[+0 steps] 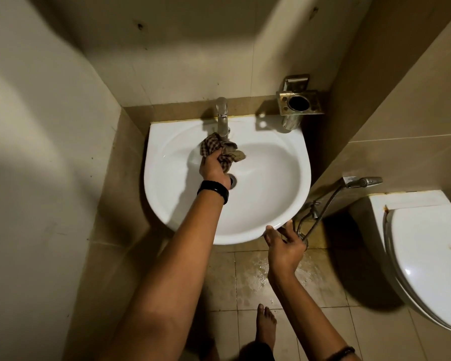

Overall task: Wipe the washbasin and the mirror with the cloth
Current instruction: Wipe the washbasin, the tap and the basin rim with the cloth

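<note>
The left hand point(214, 166) clamps its fingers on the cloth point(231, 151), which is stretched crosswise below the tap point(222, 118). The right hand point(284, 246), fingers apart, is at the washbasin point(271, 183) rim.

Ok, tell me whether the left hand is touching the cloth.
Touching. The head view shows the left hand gripping the bunched cloth inside the basin.

Small bathroom corner with glossy beige tiled walls point(50, 126) in dim, yellowish light. The tan floor tiles point(331, 287) are wet in patches. A white toilet with closed lid point(427, 256) stands at right, near a wall-hung chrome spray hose point(362, 182) and square metal cup holder point(300, 102).
</note>
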